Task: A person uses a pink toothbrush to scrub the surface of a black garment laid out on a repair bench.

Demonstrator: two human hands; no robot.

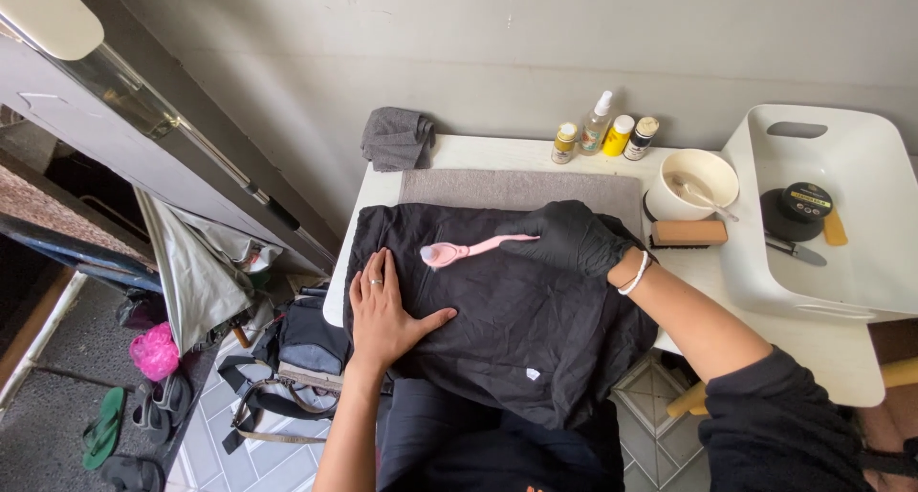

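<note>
A black garment (516, 310) lies spread over a small white table (841, 358), its lower part hanging off the front edge. My left hand (387, 310) is bare, wears a ring and presses flat on the garment's left side, fingers apart. My right hand (569, 236), in a black glove, grips the handle of a pink brush (459, 251). The brush head rests on the cloth just above my left hand's fingertips.
A grey mat (516, 188) lies under the garment. Behind it sit a folded grey cloth (397, 138), several small bottles (602, 133), a white bowl with a spoon (703, 181) and a wooden brush (688, 234). A white tub (841, 215) with a round tin stands right. Bags and sandals lie on the floor left.
</note>
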